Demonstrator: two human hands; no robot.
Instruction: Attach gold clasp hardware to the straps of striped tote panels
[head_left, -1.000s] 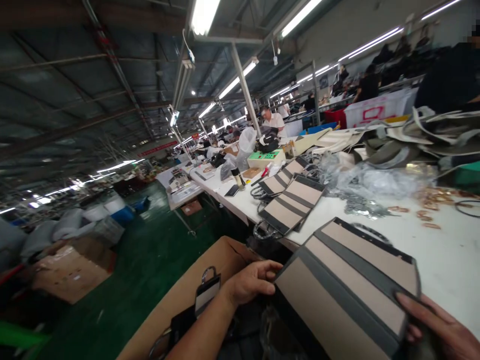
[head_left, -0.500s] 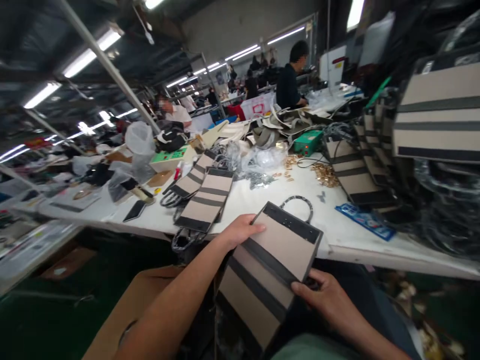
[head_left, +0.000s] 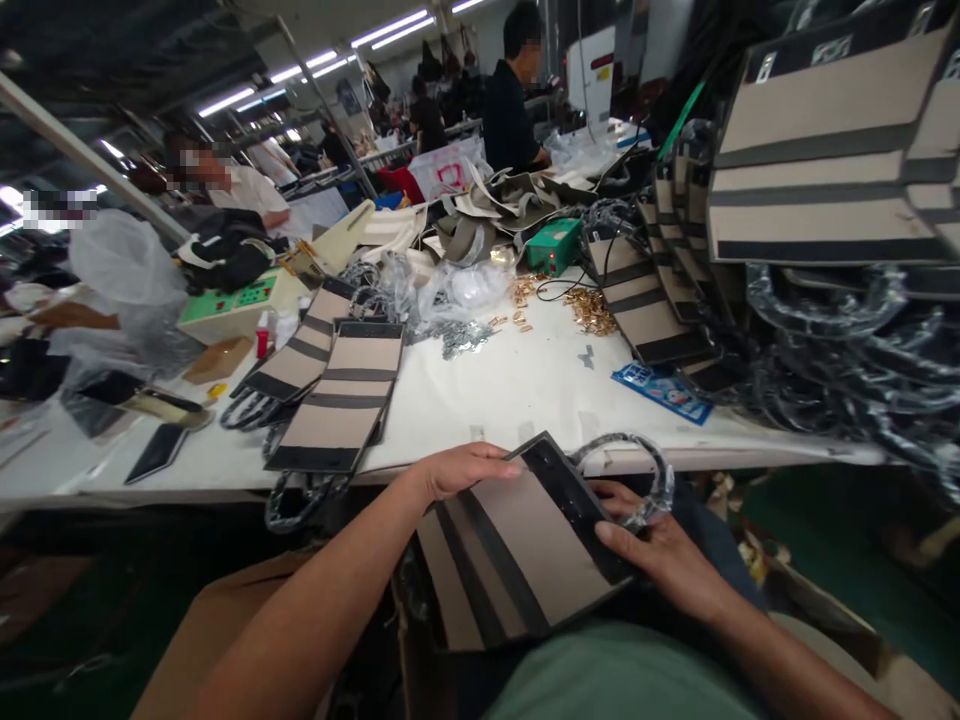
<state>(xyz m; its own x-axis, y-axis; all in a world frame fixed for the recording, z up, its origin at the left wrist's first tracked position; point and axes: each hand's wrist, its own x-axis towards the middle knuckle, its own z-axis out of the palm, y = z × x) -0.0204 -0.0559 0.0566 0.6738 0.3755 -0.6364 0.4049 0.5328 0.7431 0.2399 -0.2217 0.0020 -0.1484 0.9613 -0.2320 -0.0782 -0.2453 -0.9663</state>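
A beige handbag panel (head_left: 517, 540) with dark stripes and a black top band lies tilted over my lap, just in front of the table edge. My left hand (head_left: 472, 470) pinches its far left edge, thumb on top. At the black band, my right hand (head_left: 645, 540) grips the panel's right edge, thumb above and fingers beneath. A plastic-wrapped loop handle (head_left: 660, 460) arches out from that band, beside my right fingers. Small holes or studs dot the band, too small to tell which.
Similar striped panels (head_left: 341, 400) lie on the white table (head_left: 480, 400) at left; more are stacked at right (head_left: 810, 180). Gold metal pieces (head_left: 589, 312), a green box (head_left: 553, 247) and a blue packet (head_left: 660, 392) rest there. A co-worker (head_left: 510, 110) sits beyond.
The panel has turned so its black band faces right. My right hand has moved up from the panel's side to the band near the handle. My view has shifted right.
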